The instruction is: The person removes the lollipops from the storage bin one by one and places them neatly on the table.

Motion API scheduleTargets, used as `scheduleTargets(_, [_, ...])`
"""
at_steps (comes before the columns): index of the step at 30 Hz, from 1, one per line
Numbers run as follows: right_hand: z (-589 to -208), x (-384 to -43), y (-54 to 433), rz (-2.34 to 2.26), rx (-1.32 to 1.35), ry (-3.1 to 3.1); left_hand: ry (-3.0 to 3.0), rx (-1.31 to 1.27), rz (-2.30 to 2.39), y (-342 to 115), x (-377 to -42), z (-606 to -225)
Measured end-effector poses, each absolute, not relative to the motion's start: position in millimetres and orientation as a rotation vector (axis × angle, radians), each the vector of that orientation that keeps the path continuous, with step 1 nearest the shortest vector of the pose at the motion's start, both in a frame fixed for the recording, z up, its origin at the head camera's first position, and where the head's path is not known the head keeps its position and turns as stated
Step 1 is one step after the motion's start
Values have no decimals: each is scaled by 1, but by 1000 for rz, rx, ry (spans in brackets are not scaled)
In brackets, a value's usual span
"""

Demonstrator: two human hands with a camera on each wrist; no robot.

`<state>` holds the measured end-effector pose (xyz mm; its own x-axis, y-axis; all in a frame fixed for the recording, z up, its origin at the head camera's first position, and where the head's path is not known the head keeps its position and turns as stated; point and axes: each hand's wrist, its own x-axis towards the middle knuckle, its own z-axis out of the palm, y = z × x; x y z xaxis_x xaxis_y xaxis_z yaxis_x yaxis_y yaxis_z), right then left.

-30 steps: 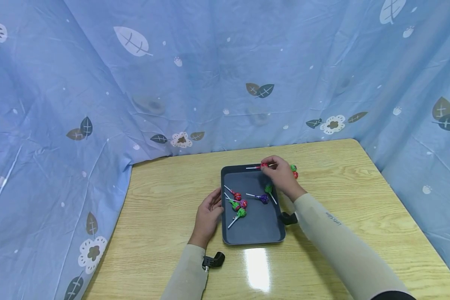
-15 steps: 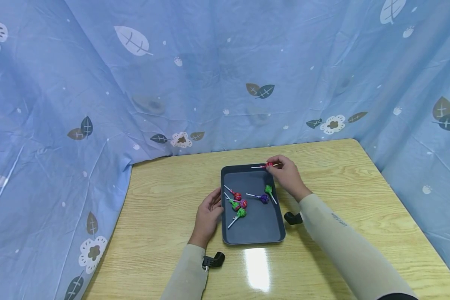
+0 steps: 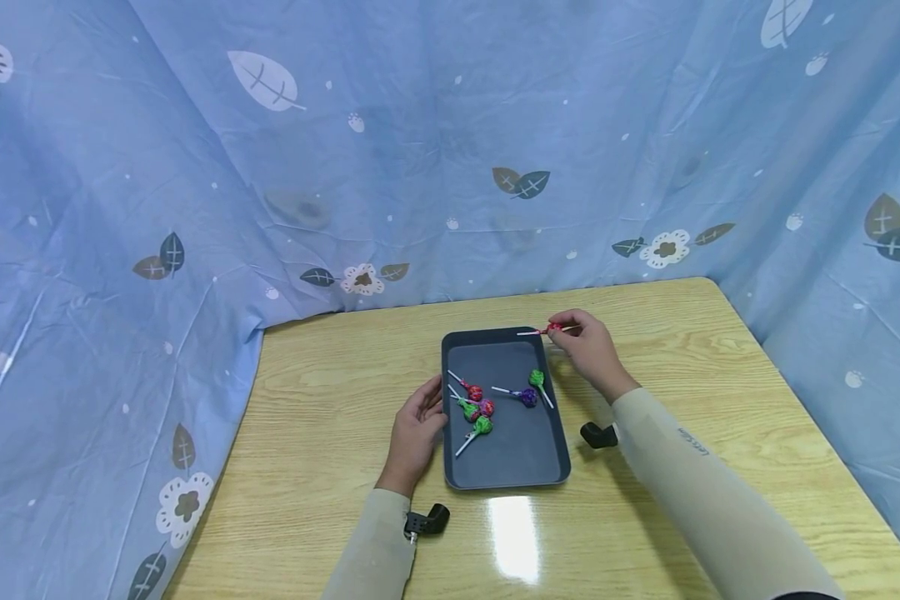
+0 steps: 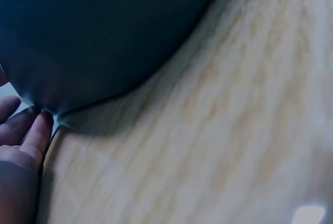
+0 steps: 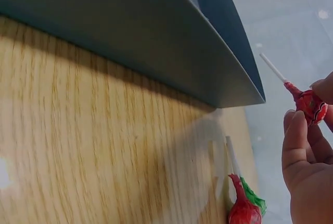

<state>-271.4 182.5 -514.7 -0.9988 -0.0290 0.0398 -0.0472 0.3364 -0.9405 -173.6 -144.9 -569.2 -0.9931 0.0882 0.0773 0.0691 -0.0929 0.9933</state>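
Observation:
My right hand (image 3: pixel 594 348) pinches a red-wrapped lollipop (image 5: pixel 311 105) by its candy end, at the far right corner of the dark grey tray (image 3: pixel 508 462). Its white stick points left over the rim. Against the tray's left side rests my left hand (image 3: pixel 414 433), its fingertips (image 4: pixel 44 122) touching the outer wall. Inside the tray lie several lollipops: a red one (image 3: pixel 474 392), a purple one (image 3: pixel 527 397), a green one (image 3: pixel 537 378) by the right wall and another green one (image 3: pixel 483 426) among a cluster at the left.
On the table right of the tray, the right wrist view shows a red lollipop (image 5: pixel 244 212) beside a green one (image 5: pixel 254 200); my right hand hides them from the head view. A blue patterned curtain (image 3: pixel 435 150) hangs behind the wooden table (image 3: pixel 330 400).
My right hand has shifted right with the red lollipop, from over the tray's far end to its right corner. The left hand and the tray have stayed put.

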Motion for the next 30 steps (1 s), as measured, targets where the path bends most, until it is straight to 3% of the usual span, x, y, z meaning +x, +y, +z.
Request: scheduleTargets(30, [-520, -258, 218, 1860, -16, -2540, 2118, 175, 2295, -146, -174, -570])
